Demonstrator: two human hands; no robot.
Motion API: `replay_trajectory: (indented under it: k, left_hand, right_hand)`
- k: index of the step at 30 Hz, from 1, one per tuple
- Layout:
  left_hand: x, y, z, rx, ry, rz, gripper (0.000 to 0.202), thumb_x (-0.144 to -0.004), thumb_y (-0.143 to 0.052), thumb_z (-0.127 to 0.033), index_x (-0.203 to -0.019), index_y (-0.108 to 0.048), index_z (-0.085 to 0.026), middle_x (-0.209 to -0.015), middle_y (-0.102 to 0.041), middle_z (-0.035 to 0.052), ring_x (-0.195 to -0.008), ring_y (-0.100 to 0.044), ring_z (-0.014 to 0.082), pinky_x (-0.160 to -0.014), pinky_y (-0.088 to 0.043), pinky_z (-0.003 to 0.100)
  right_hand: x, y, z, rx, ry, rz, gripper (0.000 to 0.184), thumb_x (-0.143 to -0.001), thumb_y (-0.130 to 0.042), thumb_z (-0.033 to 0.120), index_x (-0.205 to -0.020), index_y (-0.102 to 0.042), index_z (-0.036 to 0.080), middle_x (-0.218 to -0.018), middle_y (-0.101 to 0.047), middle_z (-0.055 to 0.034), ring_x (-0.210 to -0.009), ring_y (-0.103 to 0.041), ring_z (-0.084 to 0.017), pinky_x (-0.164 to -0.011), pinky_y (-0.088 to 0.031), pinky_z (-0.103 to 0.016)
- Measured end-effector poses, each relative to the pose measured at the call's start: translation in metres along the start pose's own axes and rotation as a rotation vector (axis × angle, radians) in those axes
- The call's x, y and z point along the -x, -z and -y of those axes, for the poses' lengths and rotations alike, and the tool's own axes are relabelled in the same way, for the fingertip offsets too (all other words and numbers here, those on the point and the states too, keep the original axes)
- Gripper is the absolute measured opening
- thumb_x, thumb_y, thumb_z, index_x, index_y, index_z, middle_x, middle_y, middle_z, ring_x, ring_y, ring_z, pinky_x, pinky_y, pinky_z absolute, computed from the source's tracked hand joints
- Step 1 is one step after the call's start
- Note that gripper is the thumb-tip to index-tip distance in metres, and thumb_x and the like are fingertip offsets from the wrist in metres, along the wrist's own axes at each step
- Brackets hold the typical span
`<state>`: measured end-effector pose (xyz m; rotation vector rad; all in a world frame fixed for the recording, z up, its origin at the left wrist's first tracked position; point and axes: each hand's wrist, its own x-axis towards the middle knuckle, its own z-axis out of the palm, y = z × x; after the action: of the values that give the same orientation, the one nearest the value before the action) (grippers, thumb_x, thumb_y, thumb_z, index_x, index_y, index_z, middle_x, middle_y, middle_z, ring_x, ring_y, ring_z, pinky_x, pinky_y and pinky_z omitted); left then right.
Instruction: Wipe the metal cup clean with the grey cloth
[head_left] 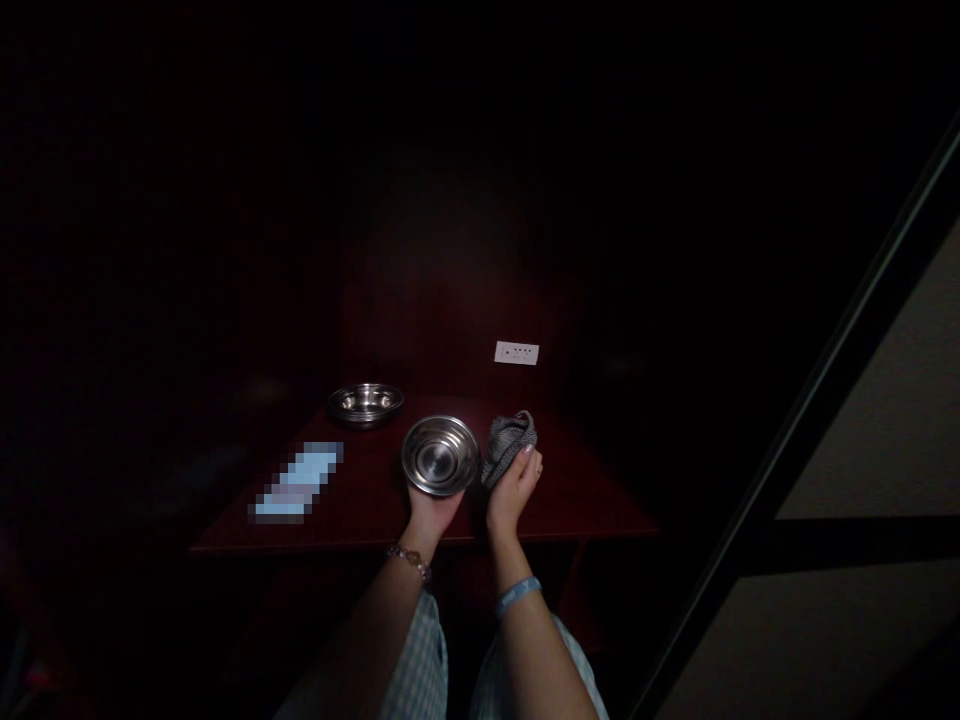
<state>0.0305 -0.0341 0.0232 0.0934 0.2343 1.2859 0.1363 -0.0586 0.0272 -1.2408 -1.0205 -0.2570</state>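
Observation:
My left hand (431, 512) holds a round steel bowl (440, 455) from underneath, tilted so its inside faces me, just above the front part of a dark red table (585, 500). My right hand (514, 486) grips a crumpled grey cloth (505, 442) right beside the bowl's right rim. A second steel bowl (364, 403) rests on the table farther back and to the left. I wear a beaded bracelet on the left wrist and a light blue band on the right.
A blurred pale blue flat item (297, 482) lies on the table's left side. A small white plate with dots (517, 352) is on the dark wall behind. A slanted dark frame with pale panels (847, 430) fills the right. The surroundings are very dark.

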Motion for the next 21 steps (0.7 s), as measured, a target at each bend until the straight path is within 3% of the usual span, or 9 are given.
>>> replay_trajectory:
  k: [3,8,12,17,21]
  left_hand:
    - [0.0,-0.003,0.004,-0.023,0.045,-0.011,0.041,-0.088,-0.043,-0.05,-0.105,-0.065,-0.019,-0.1,-0.07,0.0101,-0.093,-0.066,0.0231,-0.08,-0.055,0.037]
    - [0.001,-0.006,0.015,-0.087,0.029,-0.001,0.037,-0.089,-0.047,-0.043,-0.107,-0.065,-0.016,-0.093,-0.072,0.0081,-0.089,-0.068,0.0201,-0.087,-0.053,0.032]
    - [0.0,-0.002,0.02,-0.128,0.04,-0.011,0.036,-0.089,-0.049,-0.042,-0.108,-0.066,-0.016,-0.096,-0.073,0.0093,-0.098,-0.068,0.0222,-0.092,-0.051,0.034]
    - [0.001,-0.001,0.019,-0.124,0.03,0.004,0.034,-0.091,-0.047,-0.038,-0.109,-0.066,-0.017,-0.098,-0.074,0.0076,-0.102,-0.067,0.0215,-0.097,-0.049,0.034]
    - [0.004,-0.007,0.019,-0.165,0.002,0.031,0.031,-0.09,-0.05,-0.035,-0.107,-0.067,-0.016,-0.096,-0.075,0.0057,-0.101,-0.067,0.0204,-0.099,-0.048,0.033]
  right_hand:
    - [0.001,0.005,0.011,-0.013,-0.057,-0.111,0.041,-0.097,-0.024,0.04,-0.11,-0.058,0.019,-0.107,-0.053,-0.013,-0.1,-0.046,-0.026,-0.092,-0.034,-0.045]
    - [0.006,0.004,0.021,0.122,0.166,0.138,0.034,-0.093,-0.041,0.038,-0.116,-0.064,0.026,-0.115,-0.049,-0.0113,-0.106,-0.043,-0.027,-0.094,-0.033,-0.047]
    - [0.008,-0.002,0.02,0.189,0.208,0.321,0.036,-0.092,-0.044,0.034,-0.124,-0.06,0.032,-0.107,-0.049,-0.0081,-0.098,-0.045,-0.024,-0.089,-0.038,-0.044]
    - [0.005,-0.003,0.015,0.096,0.252,0.389,0.043,-0.092,-0.039,0.027,-0.134,-0.048,0.024,-0.113,-0.055,-0.0087,-0.104,-0.05,-0.023,-0.093,-0.041,-0.04]
    - [0.003,0.001,0.013,0.232,0.314,0.406,0.041,-0.087,-0.039,0.014,-0.125,-0.053,0.019,-0.115,-0.059,-0.011,-0.104,-0.053,-0.024,-0.091,-0.042,-0.038]
